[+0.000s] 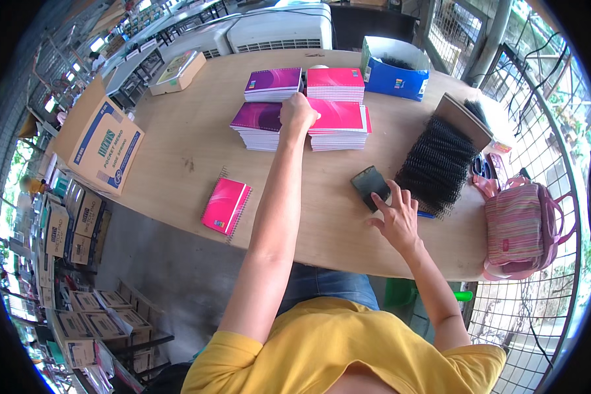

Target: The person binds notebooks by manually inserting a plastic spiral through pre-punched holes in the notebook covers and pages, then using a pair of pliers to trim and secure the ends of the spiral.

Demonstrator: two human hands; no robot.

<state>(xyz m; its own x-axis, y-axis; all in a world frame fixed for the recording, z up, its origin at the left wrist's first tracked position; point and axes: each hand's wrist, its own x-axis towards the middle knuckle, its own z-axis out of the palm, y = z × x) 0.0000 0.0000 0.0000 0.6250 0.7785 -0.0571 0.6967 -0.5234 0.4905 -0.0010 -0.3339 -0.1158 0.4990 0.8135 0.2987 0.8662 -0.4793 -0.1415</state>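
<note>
My left hand (297, 113) reaches across the table to the inner edges of the front stacks, fingers curled. Whatever it grips is hidden behind the hand. To its left lies a front stack of purple-covered pads (259, 117); to its right, a front stack of pink-covered pads (341, 117). Behind stand another purple stack (274, 80) and pink stack (335, 79). My right hand (399, 220) has its fingers spread, with fingertips at the edge of a dark, flat block (369, 186). A pink spiral notebook (226, 206) lies left of my left forearm.
Black spiral binding coils (437, 164) are heaped on the right. A blue-and-white box (395, 75) stands behind them, and a striped pink bag (522, 226) sits at the right edge. An open carton (105, 148) stands at left; a smaller box (177, 72) lies at the back.
</note>
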